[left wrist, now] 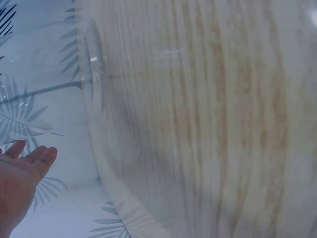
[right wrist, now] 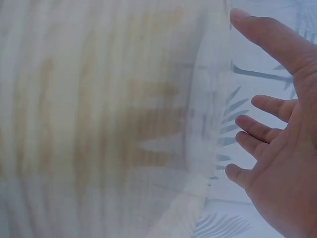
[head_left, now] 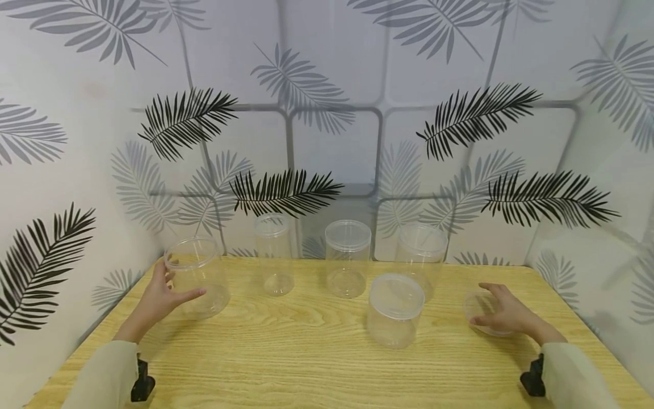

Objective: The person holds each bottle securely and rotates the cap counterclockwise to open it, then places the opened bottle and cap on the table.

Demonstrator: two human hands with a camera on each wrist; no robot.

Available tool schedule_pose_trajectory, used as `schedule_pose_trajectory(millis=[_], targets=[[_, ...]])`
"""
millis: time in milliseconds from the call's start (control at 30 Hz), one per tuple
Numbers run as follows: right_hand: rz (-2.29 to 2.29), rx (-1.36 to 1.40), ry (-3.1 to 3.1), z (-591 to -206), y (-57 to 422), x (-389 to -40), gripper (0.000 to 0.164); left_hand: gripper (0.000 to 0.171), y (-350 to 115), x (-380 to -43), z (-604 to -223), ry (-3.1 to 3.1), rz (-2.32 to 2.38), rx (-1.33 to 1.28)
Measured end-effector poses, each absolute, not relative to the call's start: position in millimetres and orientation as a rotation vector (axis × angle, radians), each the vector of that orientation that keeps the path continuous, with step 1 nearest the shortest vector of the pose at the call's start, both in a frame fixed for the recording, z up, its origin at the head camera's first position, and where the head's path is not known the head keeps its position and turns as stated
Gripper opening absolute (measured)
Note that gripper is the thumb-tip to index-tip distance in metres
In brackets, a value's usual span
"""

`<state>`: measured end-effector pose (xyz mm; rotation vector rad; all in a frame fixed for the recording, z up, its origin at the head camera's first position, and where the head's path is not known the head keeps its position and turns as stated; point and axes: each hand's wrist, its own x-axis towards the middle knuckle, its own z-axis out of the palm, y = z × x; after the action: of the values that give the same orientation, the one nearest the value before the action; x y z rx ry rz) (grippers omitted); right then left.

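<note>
My left hand [head_left: 161, 294], the nearer, spreads loosely at the left side of the upright lidless jar [head_left: 200, 284], while my right hand [head_left: 511, 312] spreads over a lid [head_left: 474, 305] well right of that jar, neither visibly gripping.

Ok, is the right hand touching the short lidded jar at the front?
Apart: in the head view, bare wooden tabletop shows between the right hand and the short lidded jar.
</note>
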<state>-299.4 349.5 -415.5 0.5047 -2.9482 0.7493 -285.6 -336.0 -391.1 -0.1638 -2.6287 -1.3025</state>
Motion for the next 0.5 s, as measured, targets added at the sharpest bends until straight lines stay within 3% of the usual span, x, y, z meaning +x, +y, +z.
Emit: schedule_pose_trajectory(millis=[200,500], targets=[[0.769,0.51,-2.903,-402.5,348.3,-298.5,0.086,0.108,-335.1,-279.6,-380.8,-2.606,-1.197,-0.181],[0.8,0.458,-2.858,-373.2,341.3,-294.9,0.088,0.11,-326.7,-278.0,-362.8,-2.458,-1.124,-0.192]])
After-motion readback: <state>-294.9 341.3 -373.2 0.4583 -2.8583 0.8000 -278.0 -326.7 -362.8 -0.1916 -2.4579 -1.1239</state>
